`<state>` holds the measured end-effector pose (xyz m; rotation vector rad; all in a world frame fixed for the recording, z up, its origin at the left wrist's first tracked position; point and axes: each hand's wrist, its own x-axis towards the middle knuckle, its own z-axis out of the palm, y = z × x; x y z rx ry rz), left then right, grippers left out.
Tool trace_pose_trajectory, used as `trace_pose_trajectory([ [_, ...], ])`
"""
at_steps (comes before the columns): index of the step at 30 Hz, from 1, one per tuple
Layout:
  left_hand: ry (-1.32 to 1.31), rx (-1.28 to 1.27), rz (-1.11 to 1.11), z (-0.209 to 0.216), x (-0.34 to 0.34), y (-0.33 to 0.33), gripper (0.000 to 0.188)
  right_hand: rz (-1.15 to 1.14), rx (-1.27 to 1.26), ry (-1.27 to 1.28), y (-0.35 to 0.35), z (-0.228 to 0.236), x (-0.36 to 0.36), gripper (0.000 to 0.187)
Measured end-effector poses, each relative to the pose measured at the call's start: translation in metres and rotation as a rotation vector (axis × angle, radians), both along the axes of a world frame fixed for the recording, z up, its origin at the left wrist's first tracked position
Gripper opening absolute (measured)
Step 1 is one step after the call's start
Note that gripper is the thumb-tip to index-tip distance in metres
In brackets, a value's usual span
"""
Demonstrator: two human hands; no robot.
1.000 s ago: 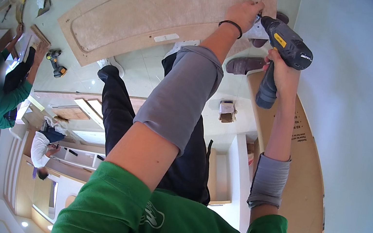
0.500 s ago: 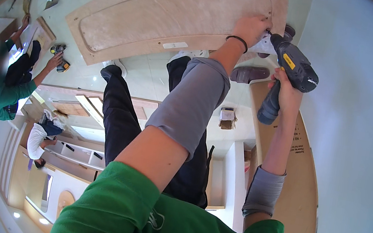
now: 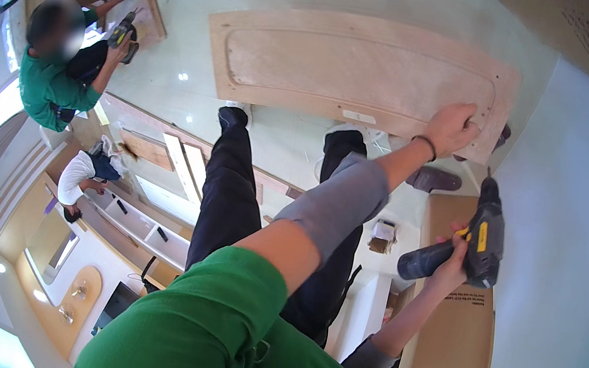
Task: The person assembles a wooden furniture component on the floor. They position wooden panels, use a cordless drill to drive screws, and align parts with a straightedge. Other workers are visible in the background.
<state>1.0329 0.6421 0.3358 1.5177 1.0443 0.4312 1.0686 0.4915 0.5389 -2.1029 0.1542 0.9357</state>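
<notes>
A black cordless drill [image 3: 489, 236] with a yellow label is in my right hand [image 3: 455, 262], fingers wrapped round its grip. Its bit points away from me, just off the near right corner of a long wooden panel [image 3: 359, 78]. That panel has a routed groove framing its middle, small holes near its ends and a white sticker on its near edge. My left hand [image 3: 455, 129] rests on the panel's right end with curled fingers. Whatever those fingers may pinch is hidden.
At the left a co-worker in green [image 3: 53, 87] holds another drill [image 3: 124, 29]. Farther off, a person in white [image 3: 78, 175] bends over a cabinet. A cardboard package [image 3: 447, 342] lies at my right beside the pale wall [image 3: 575, 231]. Dark slippers [image 3: 434, 179] and a small box [image 3: 383, 235] lie nearby.
My right hand has drawn the drill back from the panel, toward me and to the right. My left hand stays at the panel's right end. The co-worker's drill is now raised. My view has shifted.
</notes>
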Motion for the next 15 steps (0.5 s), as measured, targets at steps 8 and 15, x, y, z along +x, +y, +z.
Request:
trace_pose_trajectory([
  [8,-0.186,-1.059,0.646,0.069,-0.246,0.014,0.017,0.166,0.073,0.230,-0.001,0.016,-0.156,0.036],
  [15,-0.351,-0.917,1.128,0.020,-0.549,0.079,0.015,-0.045,0.127,0.499,0.017,0.011,-0.348,0.031],
])
